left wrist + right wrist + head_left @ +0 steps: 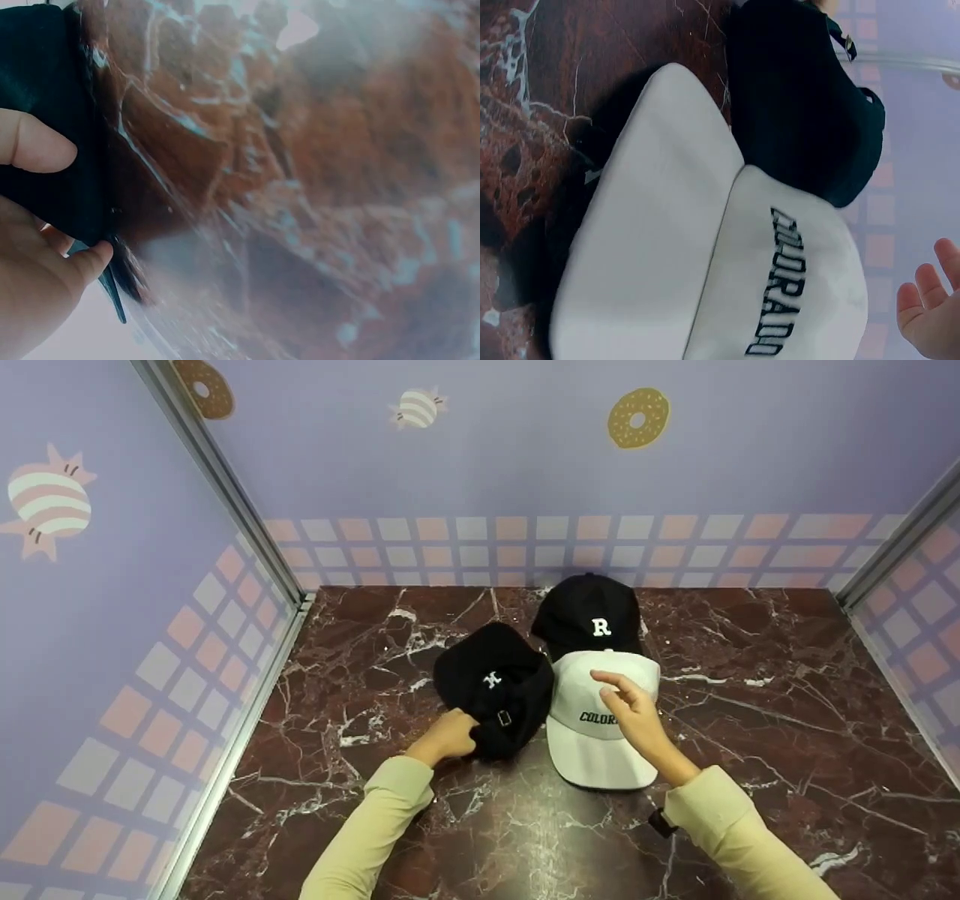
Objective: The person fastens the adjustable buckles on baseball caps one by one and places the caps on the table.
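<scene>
My left hand (448, 735) pinches the near left edge of a black cap (465, 667) that bears a small white emblem and shows its strap buckle. In the left wrist view, the thumb lies on the black fabric (45, 75) and the fingers are beneath it. To its right lies a white cap (600, 757) lettered COLORADO, brim toward me. My right hand (634, 712) hovers over the white cap with fingers loosely bent and nothing held. The right wrist view shows its fingertips apart from the white cap (652, 210).
Another black cap (589, 607) with a white R stands behind the white cap, close to the back wall (480, 457). The caps rest on a dark red marbled tabletop (750, 735). A patterned side wall (172, 682) bounds the left, and another wall stands at right.
</scene>
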`<action>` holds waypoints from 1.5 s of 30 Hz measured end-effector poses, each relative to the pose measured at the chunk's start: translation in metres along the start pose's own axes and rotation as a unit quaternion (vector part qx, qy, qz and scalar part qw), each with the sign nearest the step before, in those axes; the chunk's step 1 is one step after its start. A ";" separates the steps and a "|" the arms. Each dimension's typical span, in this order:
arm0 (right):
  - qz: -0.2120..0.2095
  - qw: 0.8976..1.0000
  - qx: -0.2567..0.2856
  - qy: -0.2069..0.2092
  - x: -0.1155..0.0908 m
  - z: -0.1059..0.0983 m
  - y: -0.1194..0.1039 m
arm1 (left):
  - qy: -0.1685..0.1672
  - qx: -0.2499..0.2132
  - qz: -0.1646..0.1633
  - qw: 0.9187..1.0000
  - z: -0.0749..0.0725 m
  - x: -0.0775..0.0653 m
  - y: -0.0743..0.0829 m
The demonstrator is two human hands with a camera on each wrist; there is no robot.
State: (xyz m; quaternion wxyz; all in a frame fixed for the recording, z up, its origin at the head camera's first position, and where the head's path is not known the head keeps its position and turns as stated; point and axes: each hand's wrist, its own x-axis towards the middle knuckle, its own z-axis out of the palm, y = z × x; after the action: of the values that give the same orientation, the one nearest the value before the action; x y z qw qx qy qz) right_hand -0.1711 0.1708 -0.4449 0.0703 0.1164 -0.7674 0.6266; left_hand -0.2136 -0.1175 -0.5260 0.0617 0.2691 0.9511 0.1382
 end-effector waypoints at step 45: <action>-0.094 0.919 -0.370 -0.100 0.032 0.029 0.041 | -0.030 0.004 -0.056 0.998 -0.052 0.025 0.010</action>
State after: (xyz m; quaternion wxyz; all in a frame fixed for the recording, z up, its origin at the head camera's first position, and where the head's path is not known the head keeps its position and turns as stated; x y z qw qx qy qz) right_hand -0.2121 0.1474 -0.4810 0.0895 0.2157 -0.9332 0.2730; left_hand -0.2395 -0.1079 -0.4744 0.0971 0.2193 0.9631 0.1222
